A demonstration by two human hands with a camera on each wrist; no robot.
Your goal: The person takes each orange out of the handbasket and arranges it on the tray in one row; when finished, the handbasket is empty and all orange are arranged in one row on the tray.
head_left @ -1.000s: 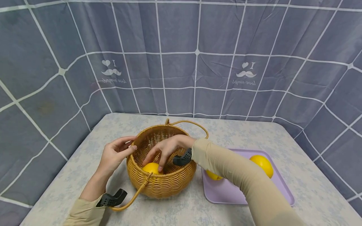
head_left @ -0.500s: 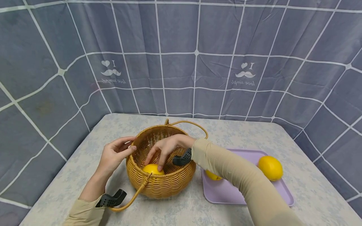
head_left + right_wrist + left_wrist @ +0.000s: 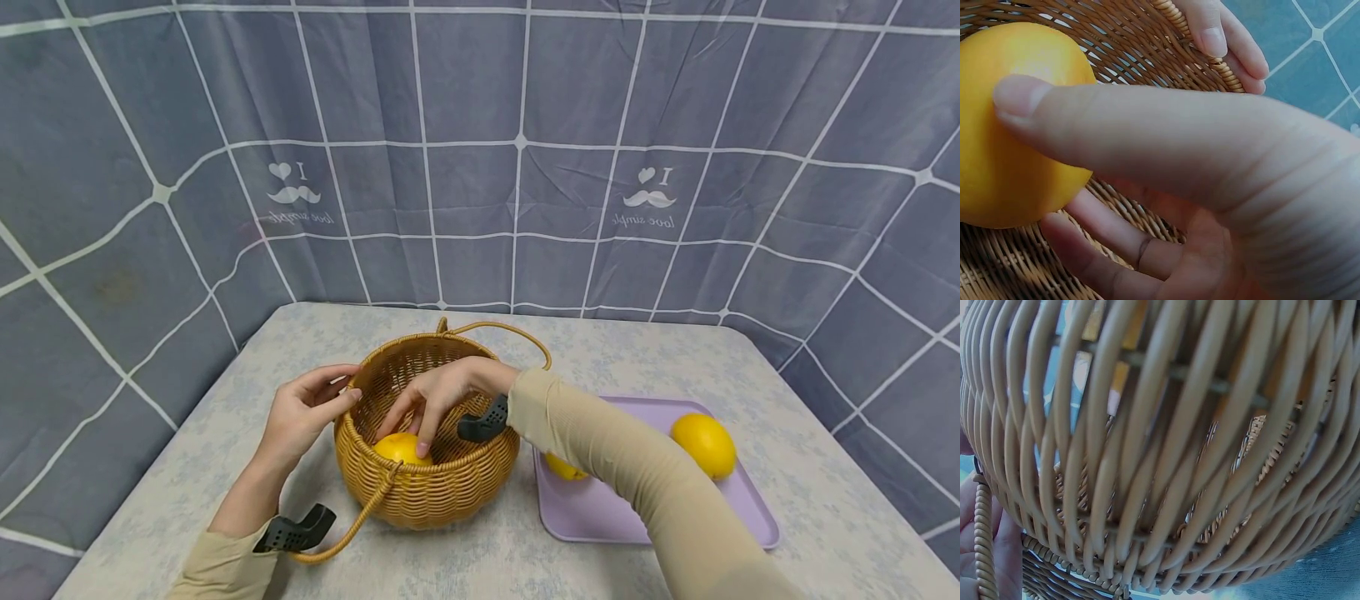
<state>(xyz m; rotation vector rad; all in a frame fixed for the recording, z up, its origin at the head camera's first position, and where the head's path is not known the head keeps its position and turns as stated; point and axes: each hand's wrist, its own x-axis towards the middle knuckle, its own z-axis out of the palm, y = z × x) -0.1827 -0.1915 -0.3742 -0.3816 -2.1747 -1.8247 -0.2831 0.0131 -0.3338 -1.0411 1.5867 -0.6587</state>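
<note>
A round wicker basket [image 3: 450, 487] stands mid-table, its loose handle [image 3: 341, 533] hanging down at the front. My left hand [image 3: 341, 387] grips the basket's left rim, thumb inside. My right hand [image 3: 411, 427] reaches down into the basket and holds a yellow fruit [image 3: 397, 450]. In the right wrist view the thumb [image 3: 1147, 137] lies across that yellow fruit [image 3: 1004, 137] and the fingers [image 3: 1097, 250] sit under it against the weave. The left wrist view shows only the basket wall [image 3: 1166, 444] from close by.
A lilac tray [image 3: 600, 517] lies right of the basket, under my right forearm. On it sit a second yellow fruit [image 3: 702, 444] and a third [image 3: 564, 467], partly hidden by my sleeve. Blue checked cloth walls close in the table's back and sides.
The loose fruit on the tray rolled right, then back a little to the left. Both hands and the basket have hardly moved.
</note>
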